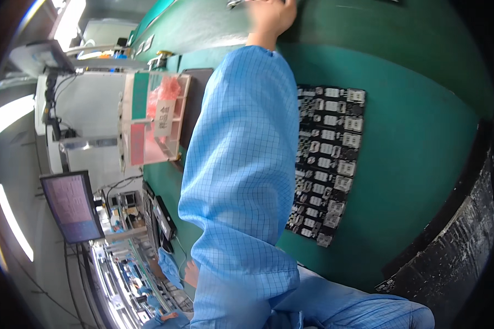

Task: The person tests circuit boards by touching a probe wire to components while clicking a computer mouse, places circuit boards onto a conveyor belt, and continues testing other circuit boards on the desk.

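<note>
A single arm in a blue checked sleeve [241, 164] is stretched far across the green surface [422, 142], and its hand [271, 16] is seen at the top edge of the picture, laid on or just over a small metal piece [237, 3] that is cut off by the frame. Which arm it is cannot be told for certain, though it is taken here for the right; whether the grip is spread or pressed together around the piece cannot be told, since the fingers are out of view. No other hand is seen. The piece is judged to be light, stiff and smooth, so it would be best pinched by its edges rather than by its flat face. Well below the grip, beside the sleeve, a black tray [326, 164] filled with rows of small pale parts lies flat on the surface; these are judged fragile and easily spilled. To the left of the arm a clear plastic box [148, 120] with red contents stands
</note>
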A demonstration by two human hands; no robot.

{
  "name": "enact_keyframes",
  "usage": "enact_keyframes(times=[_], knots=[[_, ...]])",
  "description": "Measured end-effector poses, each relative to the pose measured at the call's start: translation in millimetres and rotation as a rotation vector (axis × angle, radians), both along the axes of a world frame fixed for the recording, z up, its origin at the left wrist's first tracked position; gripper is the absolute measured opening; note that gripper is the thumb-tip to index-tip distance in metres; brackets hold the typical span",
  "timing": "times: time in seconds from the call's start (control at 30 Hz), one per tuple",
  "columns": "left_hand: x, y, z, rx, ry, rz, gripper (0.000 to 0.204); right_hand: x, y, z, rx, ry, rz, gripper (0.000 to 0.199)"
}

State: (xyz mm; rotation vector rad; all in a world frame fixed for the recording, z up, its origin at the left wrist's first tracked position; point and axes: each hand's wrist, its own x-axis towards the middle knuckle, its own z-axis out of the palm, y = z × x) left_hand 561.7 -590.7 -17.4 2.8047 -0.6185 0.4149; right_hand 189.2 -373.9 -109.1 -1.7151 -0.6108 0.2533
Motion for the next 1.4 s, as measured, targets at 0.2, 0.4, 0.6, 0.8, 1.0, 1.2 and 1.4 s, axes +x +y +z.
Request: enact_keyframes(times=[0.2, 0.4, 0.6, 0.8, 1.0, 1.2, 1.4], knots=[[-60.2, 47.2, 23.7, 0.019, 0.030, -0.113, 0.072, -61.2, 39.7, 33.7, 0.021, -0.086, 0.222, 0.048], [-227.5, 130.3, 110.3, 0.132, 0.126, -0.384, 0.060, -110.0, 62.2, 57.3, -0.023, -0.225, 0.364, 0.050], [-417.9, 239.7, 175.2, 0.290, 0.237, -0.213, 0.046, -151.1, 91.9, 97.1, -0.073, -0.422, 0.425, 0.051], [-510.0, 281.1, 156.1, 0.083, 0.282, -0.002, 0.043, -139.9, 155.5, 6.1, 0.043, -0.734, 0.272, 0.033], [-511.9, 224.3, 100.3, 0.065, 0.107, -0.133, 0.055, -165.3, 106.3, 120.3, -0.116, -0.561, 0.467, 0.014], [-430.1, 80.9, 47.6, -0.018, -0.064, -0.117, 0.084, -148.6, 91.6, 112.5, -0.113, -0.625, 0.430, 0.014], [-388.7, 33.6, 19.9, -0.232, 0.228, 0.195, 0.117, -156.6, 96.7, 105.0, -0.082, -0.566, 0.435, 0.013]])
